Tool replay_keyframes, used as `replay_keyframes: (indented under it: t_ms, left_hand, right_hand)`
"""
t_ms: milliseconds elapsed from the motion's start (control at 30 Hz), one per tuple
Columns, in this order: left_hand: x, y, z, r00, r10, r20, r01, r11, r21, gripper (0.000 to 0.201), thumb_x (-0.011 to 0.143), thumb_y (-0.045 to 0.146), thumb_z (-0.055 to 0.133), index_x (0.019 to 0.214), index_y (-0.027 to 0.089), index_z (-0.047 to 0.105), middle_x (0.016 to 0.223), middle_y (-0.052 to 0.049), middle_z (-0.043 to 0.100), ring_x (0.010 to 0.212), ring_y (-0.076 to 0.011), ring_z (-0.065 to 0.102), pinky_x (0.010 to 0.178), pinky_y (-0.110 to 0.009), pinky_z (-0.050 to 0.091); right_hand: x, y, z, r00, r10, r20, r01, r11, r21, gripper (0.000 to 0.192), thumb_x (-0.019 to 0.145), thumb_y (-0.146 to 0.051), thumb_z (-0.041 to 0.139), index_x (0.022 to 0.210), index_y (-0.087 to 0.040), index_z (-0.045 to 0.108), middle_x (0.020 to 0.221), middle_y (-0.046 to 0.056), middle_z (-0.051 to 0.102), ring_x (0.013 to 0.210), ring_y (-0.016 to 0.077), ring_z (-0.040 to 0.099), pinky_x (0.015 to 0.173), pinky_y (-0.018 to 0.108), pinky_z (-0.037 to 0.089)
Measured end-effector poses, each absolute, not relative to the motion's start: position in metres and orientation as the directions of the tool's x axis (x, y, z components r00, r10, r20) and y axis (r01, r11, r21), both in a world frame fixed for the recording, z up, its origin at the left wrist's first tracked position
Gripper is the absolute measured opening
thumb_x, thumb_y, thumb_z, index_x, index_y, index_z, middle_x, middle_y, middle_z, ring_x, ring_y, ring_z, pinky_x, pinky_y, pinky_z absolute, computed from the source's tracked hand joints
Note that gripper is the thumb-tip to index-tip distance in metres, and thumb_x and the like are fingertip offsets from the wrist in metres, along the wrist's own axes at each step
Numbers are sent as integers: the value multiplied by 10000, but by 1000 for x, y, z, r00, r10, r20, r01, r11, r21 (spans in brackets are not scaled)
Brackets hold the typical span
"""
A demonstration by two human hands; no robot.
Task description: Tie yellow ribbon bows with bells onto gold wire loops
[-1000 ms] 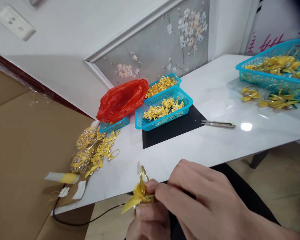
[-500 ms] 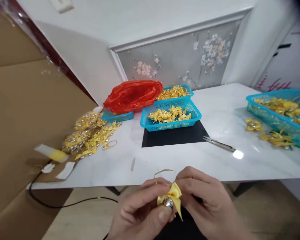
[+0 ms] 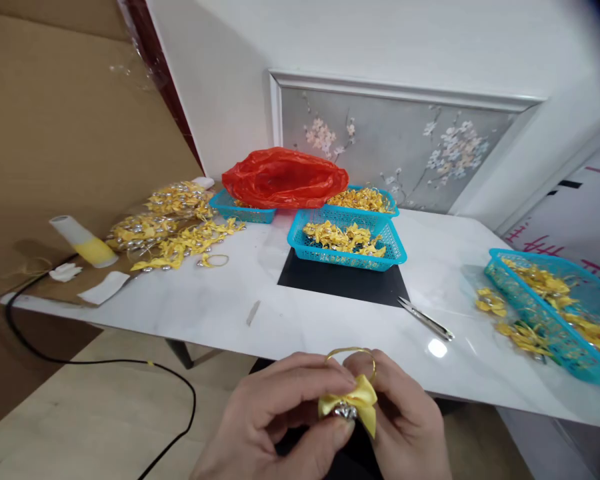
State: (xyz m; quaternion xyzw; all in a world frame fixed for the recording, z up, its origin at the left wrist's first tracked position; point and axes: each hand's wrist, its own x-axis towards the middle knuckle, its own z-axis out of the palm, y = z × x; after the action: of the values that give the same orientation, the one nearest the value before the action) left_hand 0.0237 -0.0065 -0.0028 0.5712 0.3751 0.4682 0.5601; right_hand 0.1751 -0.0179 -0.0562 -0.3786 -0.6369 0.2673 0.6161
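Note:
A small yellow ribbon bow (image 3: 356, 403) with a silver bell under it and a thin gold loop on top is pinched between both hands, just in front of the white table's near edge (image 3: 300, 347). My left hand (image 3: 275, 420) grips it from the left, thumb under the bell. From the right, my right hand (image 3: 405, 420) holds it with fingertips at the loop.
A blue basket (image 3: 347, 241) of yellow bows stands on a black mat (image 3: 343, 283); thread snips (image 3: 425, 319) lie to its right. A red plastic bag (image 3: 285, 179), another basket (image 3: 555, 313) at right, loose bows (image 3: 175, 233) and a glue tube (image 3: 83, 241) at left.
The view has swung so the table looks level. The bow has turned in my hands, from a side-on flat piece to facing me, bell at the front.

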Motion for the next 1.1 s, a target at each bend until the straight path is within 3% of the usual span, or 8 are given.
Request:
replay_keyframes:
  t_ms: [133,233,367,467,567,867,1000,1100]
  left_hand:
    - [21,-4,-4,329,937,118,-77,-98,992,429,719,4,687,865,384,822,905,49,777,793,-133,764,717,-126,606]
    - [20,-3,-6,324,934,152,-31,-150,988,420,730,2,680,877,371,816,922,43,774,839,-144,760,745,-138,606]
    - [20,-3,-7,255,930,265,61,-289,955,415,734,10,683,902,368,808,885,41,770,807,-140,744,703,-135,598]
    - [20,-3,-7,252,913,320,114,-357,927,395,741,23,700,925,359,801,842,40,764,754,-137,729,679,-142,591]
    - [20,-2,-7,248,901,355,124,-393,911,437,732,2,689,947,371,784,864,53,765,754,-132,725,672,-140,583]
    - [11,1,-17,278,897,344,255,-414,874,304,757,60,663,909,311,743,842,44,775,715,-147,724,629,-166,585]
    - [12,3,-18,343,903,257,257,-354,899,241,794,102,653,916,293,735,809,38,764,703,-150,725,646,-184,587]
    - [13,4,-21,353,919,175,245,-271,931,202,798,123,650,917,266,728,837,17,770,735,-162,735,668,-196,592]
  right_hand:
    - [173,-24,-67,126,847,516,90,508,-857,211,920,-92,544,1065,-245,552,801,7,686,657,121,683,553,152,552]
    - [176,-27,-69,65,840,539,225,514,-828,291,939,-79,479,1170,-254,508,880,23,724,757,135,725,636,165,592]
    - [178,-31,-60,109,747,655,567,495,-659,337,894,-42,539,1167,-230,597,1027,61,688,936,161,689,795,235,596]
    - [176,-32,-47,178,559,810,687,519,-509,251,833,-9,632,972,-214,672,997,65,639,887,170,644,664,250,556]
    - [175,-30,-33,14,469,883,761,568,-313,223,798,-2,676,851,-215,714,852,28,664,761,162,628,604,292,482]
    - [188,-19,-10,-327,481,814,719,685,-116,208,894,-61,610,798,-196,735,839,-21,768,737,137,648,661,296,435]
    - [178,-14,-16,-320,472,821,701,701,-130,230,912,-39,537,778,-147,690,777,25,730,700,146,631,622,300,434]
    - [169,-18,-25,-178,435,883,713,675,-189,225,896,-9,517,752,-146,623,722,46,677,663,161,606,585,304,446]
